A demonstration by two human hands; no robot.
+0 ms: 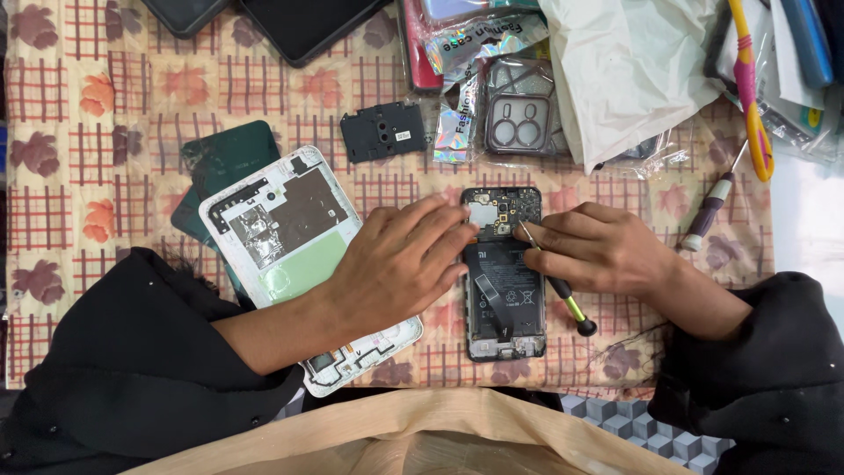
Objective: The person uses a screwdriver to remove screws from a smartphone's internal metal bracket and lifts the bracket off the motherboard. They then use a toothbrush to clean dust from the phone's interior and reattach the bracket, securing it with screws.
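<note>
Head camera, looking down on a cloth-covered table (114, 97) with a leaf and grid print. Item one: opened phone (503, 273), back cover off, battery and board exposed, lying flat at centre, long axis running twelve to six. Item two: left hand (400, 264), fingers spread and flat, grasping nothing, fingertips pressing the phone's nine o'clock edge near its top. Item three: right hand (598, 246), closed around a small screwdriver (563, 290) with black handle and green band; its tip meets the phone's upper board at about one o'clock; the handle's butt points toward five o'clock. Item four: white inner frame (281, 233) with a green patch, at nine o'clock of the phone, partly under the left forearm, lying over a dark green back cover (224, 158). Item five: black plastic plate (384, 132) at eleven o'clock; clear phone case (520, 110) at twelve; second screwdriver (710, 207) at two o'clock, well apart.
</note>
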